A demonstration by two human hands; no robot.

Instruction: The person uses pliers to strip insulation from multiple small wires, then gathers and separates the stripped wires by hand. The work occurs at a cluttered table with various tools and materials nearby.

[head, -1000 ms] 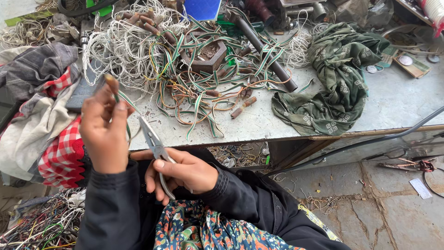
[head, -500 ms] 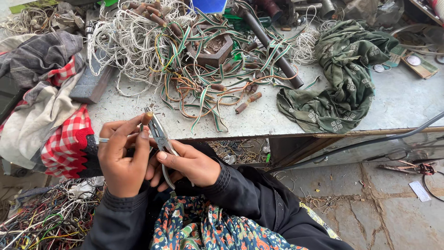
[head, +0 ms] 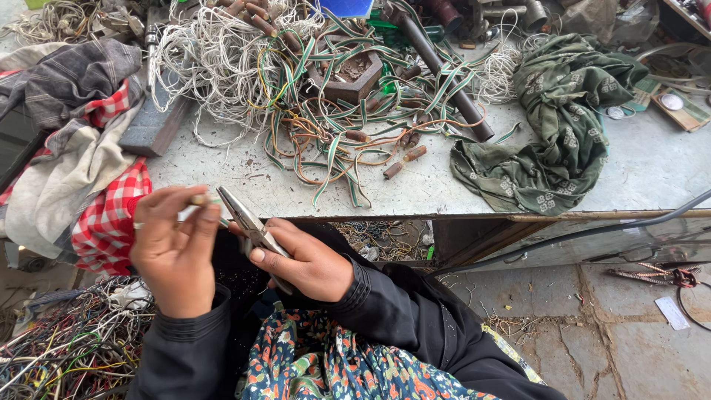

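My right hand [head: 307,259] grips the handles of metal pliers [head: 243,213], jaws pointing up and left toward my left hand. My left hand [head: 172,248] pinches a short piece of wire [head: 198,199] between thumb and fingertips, right at the plier tips. A ring sits on one left finger. Both hands hover over my lap, just in front of the grey table's [head: 652,174] edge. Black sleeves cover both arms above a floral cloth [head: 311,363].
A tangle of white, green and orange wires [head: 296,89] covers the table's middle, with a dark pipe [head: 444,78] across it. A green cloth [head: 563,118] lies right, grey and red checked cloths [head: 81,148] left. Scrap wires [head: 52,348] pile on the floor at left.
My left hand has come down from above the table to my lap. The pliers and right hand have closed in on the wire piece it holds.
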